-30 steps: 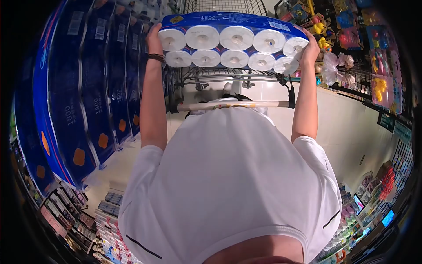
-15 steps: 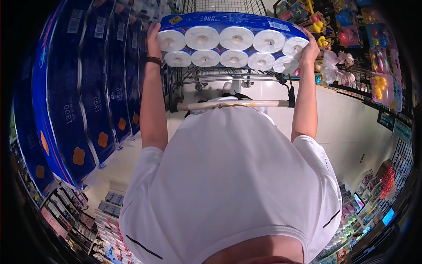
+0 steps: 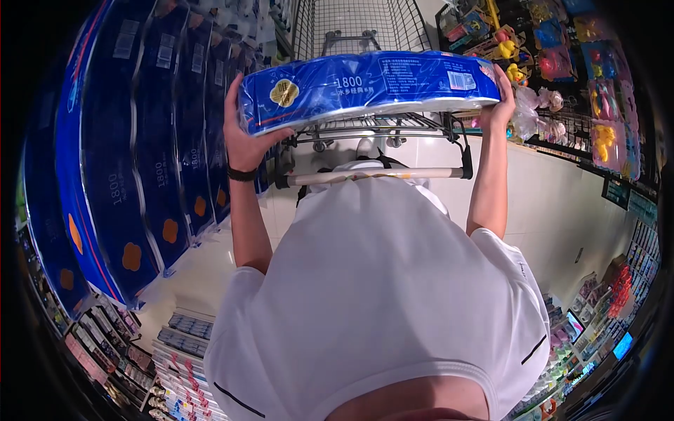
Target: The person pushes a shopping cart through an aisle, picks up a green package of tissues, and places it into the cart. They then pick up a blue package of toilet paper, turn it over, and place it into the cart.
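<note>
A large blue pack of toilet paper rolls (image 3: 372, 81), printed with "1800", is held up between my two hands over the rear part of a wire shopping cart (image 3: 414, 38). My left hand (image 3: 247, 137) grips the pack's left end, its thumb along the lower edge. Around the opposite end, my right hand (image 3: 502, 102) is closed at the lower right corner. The pack's printed blue side faces up, and the roll ends barely show along its lower edge. Below the pack runs the cart's handlebar (image 3: 382, 173), close to my body.
On the left stands a row of similar blue packs (image 3: 126, 168). A rack of hanging toys (image 3: 554, 56), some of them yellow ducks, lines the right side. Pale floor tiles (image 3: 547, 189) show beside the cart.
The pack has tilted, so its printed side now shows instead of the white roll ends. It sits lower in view, and more of the cart basket shows behind it.
</note>
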Demonstrator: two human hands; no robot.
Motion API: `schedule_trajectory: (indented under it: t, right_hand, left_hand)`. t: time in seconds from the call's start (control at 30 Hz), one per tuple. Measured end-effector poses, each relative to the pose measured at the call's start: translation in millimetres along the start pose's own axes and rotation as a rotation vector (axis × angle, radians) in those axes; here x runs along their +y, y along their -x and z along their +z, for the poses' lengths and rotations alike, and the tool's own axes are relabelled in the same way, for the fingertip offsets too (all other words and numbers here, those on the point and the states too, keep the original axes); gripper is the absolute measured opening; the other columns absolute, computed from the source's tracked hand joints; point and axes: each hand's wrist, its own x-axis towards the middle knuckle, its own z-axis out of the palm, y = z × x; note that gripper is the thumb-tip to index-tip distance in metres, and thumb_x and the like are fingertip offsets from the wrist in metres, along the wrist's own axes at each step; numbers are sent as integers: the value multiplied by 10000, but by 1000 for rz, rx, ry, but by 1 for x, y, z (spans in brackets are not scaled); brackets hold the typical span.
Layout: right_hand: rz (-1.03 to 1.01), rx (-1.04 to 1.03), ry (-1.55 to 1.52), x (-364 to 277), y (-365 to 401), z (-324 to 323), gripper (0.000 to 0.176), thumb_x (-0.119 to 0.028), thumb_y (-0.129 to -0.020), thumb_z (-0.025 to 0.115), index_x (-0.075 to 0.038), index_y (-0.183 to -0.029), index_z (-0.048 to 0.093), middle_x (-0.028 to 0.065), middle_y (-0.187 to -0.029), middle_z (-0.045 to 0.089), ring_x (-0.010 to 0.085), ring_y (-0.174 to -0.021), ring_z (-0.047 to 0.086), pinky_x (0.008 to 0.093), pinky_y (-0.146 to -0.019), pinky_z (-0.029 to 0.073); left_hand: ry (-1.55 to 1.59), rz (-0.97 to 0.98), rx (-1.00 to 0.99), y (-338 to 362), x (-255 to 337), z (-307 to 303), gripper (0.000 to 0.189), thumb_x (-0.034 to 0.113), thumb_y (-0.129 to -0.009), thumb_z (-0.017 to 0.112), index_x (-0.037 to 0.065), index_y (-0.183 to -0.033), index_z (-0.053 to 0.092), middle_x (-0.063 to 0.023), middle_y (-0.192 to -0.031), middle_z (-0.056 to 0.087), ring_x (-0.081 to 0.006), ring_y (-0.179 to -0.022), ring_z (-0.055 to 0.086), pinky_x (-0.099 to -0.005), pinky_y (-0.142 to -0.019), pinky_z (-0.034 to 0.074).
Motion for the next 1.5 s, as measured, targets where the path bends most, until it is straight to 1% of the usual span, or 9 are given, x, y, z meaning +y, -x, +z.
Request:
schedule_trajectory:
  t: [0.13, 0.3, 0.47, 0.77, 1.0, 1.1, 1.13, 1.33, 1.5]
  right_hand:
    - [71, -19, -3, 18, 12, 26, 498, -210, -1011, 518, 41, -1440, 548, 201, -1394, 628, 295, -1294, 604, 426, -1152, 436]
    - [248, -148, 329, 98, -10, 54, 365, -148, -997, 639, -12, -1335, 659, 90, -1212, 725, 158, -1072, 685, 300, -944, 524]
    - [467, -385, 505, 130, 31, 85, 334, -200, -980, 665, -79, -1289, 704, 19, -1017, 733, 98, -867, 663, 301, -801, 547]
    - [287, -505, 647, 163, 78, 56, 362, -221, -964, 665, -8, -1254, 705, 76, -977, 761, 134, -890, 696, 300, -843, 545]
    - [457, -590, 782, 126, 96, 107, 516, -454, -1028, 635, -16, -1294, 568, 121, -1081, 696, 170, -1009, 659, 292, -904, 521]
    - [493, -607, 482, 138, 76, 94, 586, -577, -983, 630, -27, -1174, 561, 137, -1066, 640, 166, -928, 624, 334, -817, 521]
    - [527, -639, 541, 142, 70, 90, 606, -536, -1009, 603, -14, -1311, 547, 158, -1133, 645, 176, -988, 649, 342, -841, 545]
    - [419, -873, 1000, 184, 47, 70, 710, -331, -1003, 575, -68, -1615, 328, 265, -1468, 566, 372, -1295, 611, 418, -1093, 484]
    - [264, -847, 1161, 120, 61, 68, 607, -312, -987, 621, -48, -1512, 469, 249, -1280, 689, 410, -1205, 650, 435, -1062, 491]
  left_hand:
    - [-282, 403, 97, -3, 56, -13, 1213, 511, -513, 1022, -16, -1465, 486, -199, -1465, 517, -297, -1284, 593, -400, -1072, 527]
    - [-580, 770, -21, -23, 114, 7, 1061, 437, -527, 1025, 70, -1414, 574, -190, -1433, 542, -336, -1255, 606, -430, -978, 582]
    - [-865, 709, -269, -25, 69, 68, 730, 203, -567, 902, 296, -1260, 694, -150, -1338, 579, -388, -1253, 542, -553, -1076, 393]
    - [-1013, 581, -407, 10, -74, 111, 663, 206, -579, 876, 261, -1225, 737, -123, -1447, 479, -351, -1344, 440, -544, -1097, 369]
    - [-948, 556, -400, 2, -43, 135, 530, 122, -591, 843, 255, -1100, 777, -116, -1422, 512, -363, -1293, 470, -550, -1074, 377]
    - [-968, 565, -379, -6, -27, 159, 516, 135, -582, 850, 219, -1087, 779, -115, -1405, 530, -360, -1287, 478, -544, -1057, 383]
    - [-974, 568, -380, -7, -29, 167, 519, 138, -579, 852, 208, -1088, 779, -115, -1404, 529, -360, -1290, 477, -544, -1054, 384]
    - [-883, 487, -523, -14, -83, 184, 517, 279, -644, 909, 178, -1133, 777, -141, -1497, 475, -357, -1385, 439, -579, -1137, 337]
    - [-897, 391, -665, 8, -100, 161, 759, 340, -763, 870, 212, -1451, 577, -179, -1639, 335, -402, -1538, 274, -630, -1234, 200]
